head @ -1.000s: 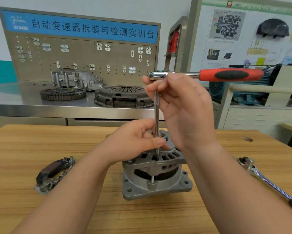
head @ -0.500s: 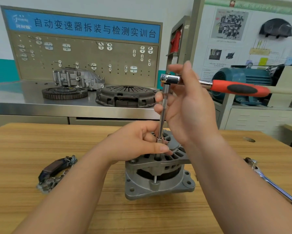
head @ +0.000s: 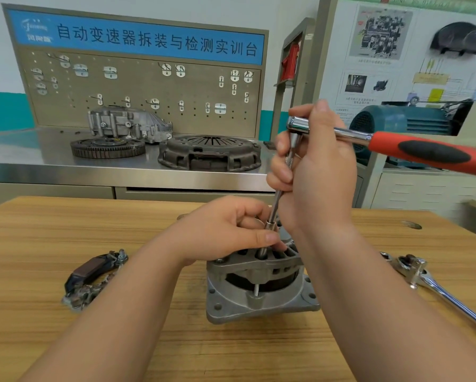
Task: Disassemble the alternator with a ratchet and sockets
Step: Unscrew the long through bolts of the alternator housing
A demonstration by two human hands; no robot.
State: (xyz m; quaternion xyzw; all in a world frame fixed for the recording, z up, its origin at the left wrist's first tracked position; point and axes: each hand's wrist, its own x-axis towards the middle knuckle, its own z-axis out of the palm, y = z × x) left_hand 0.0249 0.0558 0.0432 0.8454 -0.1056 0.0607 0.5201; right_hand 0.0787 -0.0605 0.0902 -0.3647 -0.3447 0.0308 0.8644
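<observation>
Automotive training workshop, pegboard bench (head: 137, 86), clutch parts (head: 209, 153), probably teaching posters (head: 380, 34)

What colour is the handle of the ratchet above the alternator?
The chrome ratchet's handle is red with a black inset; head view.

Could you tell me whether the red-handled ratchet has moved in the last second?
Yes: against the alternator, the ratchet head has shifted right, and its handle now slopes down to the right.

Your left hand (head: 231, 230) pinching the socket (head: 263, 253) atop the alternator (head: 261, 301), your right hand (head: 319, 172) gripping the extension bar (head: 276, 201) under the red-handled ratchet (head: 429, 153), a 2nd ratchet (head: 435, 285) lying on the table (head: 38, 244) to your right
</observation>
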